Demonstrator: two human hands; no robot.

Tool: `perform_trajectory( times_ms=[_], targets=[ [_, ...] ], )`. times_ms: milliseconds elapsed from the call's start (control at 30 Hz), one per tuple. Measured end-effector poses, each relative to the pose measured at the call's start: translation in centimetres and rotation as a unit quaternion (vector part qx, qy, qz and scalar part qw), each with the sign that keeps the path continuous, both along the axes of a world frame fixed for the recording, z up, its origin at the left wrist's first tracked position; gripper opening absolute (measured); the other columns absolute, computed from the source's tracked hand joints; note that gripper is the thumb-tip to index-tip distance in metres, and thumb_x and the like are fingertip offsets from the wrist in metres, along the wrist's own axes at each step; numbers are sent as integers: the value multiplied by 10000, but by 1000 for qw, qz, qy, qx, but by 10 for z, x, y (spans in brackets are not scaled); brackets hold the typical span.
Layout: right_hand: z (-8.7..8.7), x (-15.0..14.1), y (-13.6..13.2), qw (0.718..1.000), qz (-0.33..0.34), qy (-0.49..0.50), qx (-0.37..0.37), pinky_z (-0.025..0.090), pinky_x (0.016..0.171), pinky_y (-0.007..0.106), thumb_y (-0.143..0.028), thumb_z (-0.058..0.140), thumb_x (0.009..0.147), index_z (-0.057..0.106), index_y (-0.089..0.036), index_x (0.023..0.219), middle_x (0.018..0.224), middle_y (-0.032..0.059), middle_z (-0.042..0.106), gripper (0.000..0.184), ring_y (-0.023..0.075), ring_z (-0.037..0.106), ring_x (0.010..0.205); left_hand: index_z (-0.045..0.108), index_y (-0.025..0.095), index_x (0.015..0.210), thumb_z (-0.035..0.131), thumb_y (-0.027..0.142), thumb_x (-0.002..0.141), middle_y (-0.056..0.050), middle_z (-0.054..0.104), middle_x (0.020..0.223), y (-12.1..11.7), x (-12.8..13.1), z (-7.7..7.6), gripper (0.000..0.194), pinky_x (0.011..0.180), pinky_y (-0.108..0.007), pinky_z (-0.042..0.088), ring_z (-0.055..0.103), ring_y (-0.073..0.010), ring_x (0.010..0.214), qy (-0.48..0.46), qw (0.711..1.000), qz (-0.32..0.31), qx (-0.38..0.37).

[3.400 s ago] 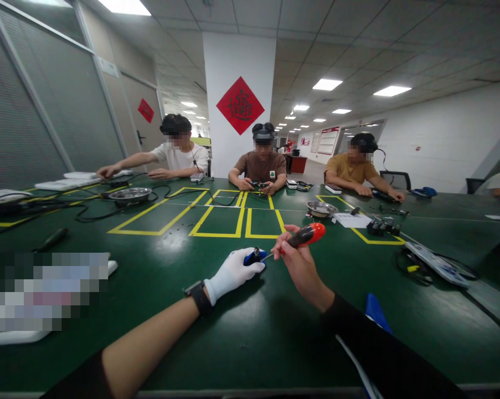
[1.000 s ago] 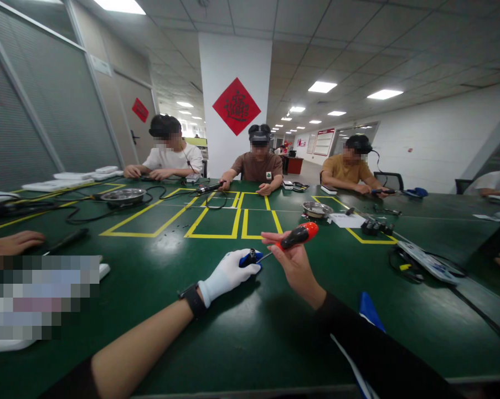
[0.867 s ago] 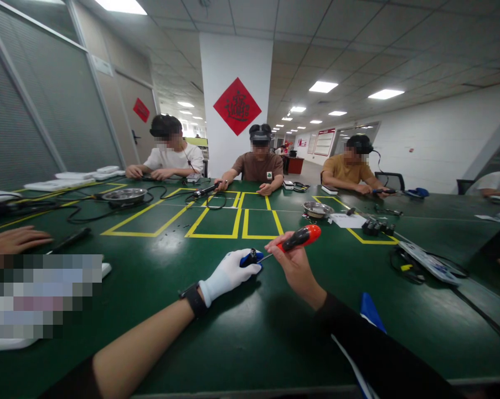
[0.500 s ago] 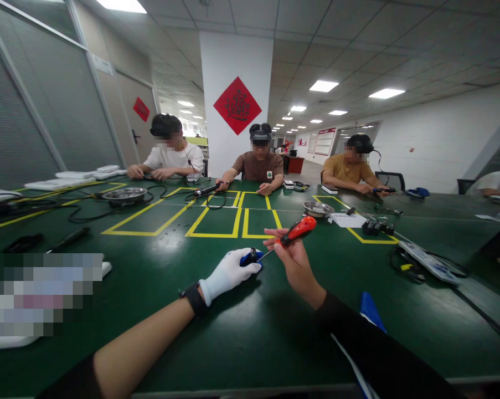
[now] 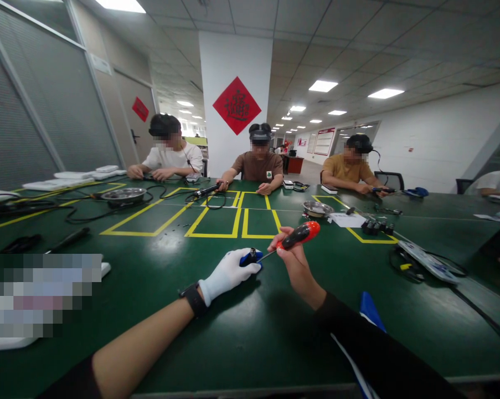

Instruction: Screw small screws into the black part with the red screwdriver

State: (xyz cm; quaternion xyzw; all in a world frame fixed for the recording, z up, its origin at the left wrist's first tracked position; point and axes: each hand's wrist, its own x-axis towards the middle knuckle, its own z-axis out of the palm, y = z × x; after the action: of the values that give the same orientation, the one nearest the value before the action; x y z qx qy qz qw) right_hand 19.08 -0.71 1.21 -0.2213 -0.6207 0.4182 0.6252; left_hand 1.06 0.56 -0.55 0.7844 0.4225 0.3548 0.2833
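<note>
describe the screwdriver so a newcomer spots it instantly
Over the green table, find the gloved left hand. Beside it, the bare right hand holds the screwdriver. Its red and black handle stands out from the dark handle lying at left.

Beyond your fingers (image 5: 250, 270): green counter (image 5: 241, 327), white pillar (image 5: 235, 61) with red diamond sign (image 5: 237, 105). Lit ceiling panels (image 5: 323, 86) above; glazed partition (image 5: 29, 83) leftward.
</note>
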Motion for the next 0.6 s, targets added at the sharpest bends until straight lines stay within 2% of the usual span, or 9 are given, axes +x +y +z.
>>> perform_trajectory(
  times_ms=[100,167,233,333,433,533,600],
  targets=[
    [1,0,-1,1000,-8,-21,5,450,939,370,-211,519,876,440,-261,1237,1143,42,570,372,168,582,968,615,155,826,543,403,831,21,590,660,0,0,0,258,573,-234,364,517,-135,601,4,1000,5,9],
    [3,-1,-1,1000,-14,-25,11,451,950,378,-222,545,874,477,-253,1202,1282,66,532,336,177,585,1024,621,156,841,548,390,825,18,602,677,0,1,1,245,585,-235,371,521,-137,613,3,1000,7,11],
    [5,-2,-1,1000,-12,-17,13,449,963,388,-219,580,859,509,-243,1129,1333,76,523,280,181,601,1033,622,153,843,551,381,819,15,608,690,0,1,1,240,595,-236,377,523,-138,624,1,1000,8,11],
    [6,-2,-2,1000,6,-13,12,464,943,400,-216,618,838,519,-232,1025,1220,76,618,212,180,648,936,617,149,828,546,381,820,14,605,686,0,1,1,243,592,-235,378,517,-136,620,0,1000,5,8],
    [6,-1,-2,1000,4,-28,13,502,843,374,-222,637,828,520,-232,954,975,37,681,172,174,655,806,621,151,855,543,380,824,18,605,688,1,1,0,244,587,-234,380,514,-131,607,-4,1000,-1,0],
    [4,-2,-1,1000,3,-15,20,503,723,317,-217,642,821,495,-247,918,813,-24,608,179,140,609,683,632,151,891,548,388,826,13,614,701,1,0,0,260,597,-238,387,522,-131,605,-1,1000,0,-1],
    [2,-1,0,1000,9,-1,17,495,726,307,-227,608,842,487,-262,978,815,-33,563,186,130,587,687,637,153,912,552,396,825,8,623,716,0,0,0,272,603,-242,390,531,-136,614,3,1000,2,3]
  ],
)
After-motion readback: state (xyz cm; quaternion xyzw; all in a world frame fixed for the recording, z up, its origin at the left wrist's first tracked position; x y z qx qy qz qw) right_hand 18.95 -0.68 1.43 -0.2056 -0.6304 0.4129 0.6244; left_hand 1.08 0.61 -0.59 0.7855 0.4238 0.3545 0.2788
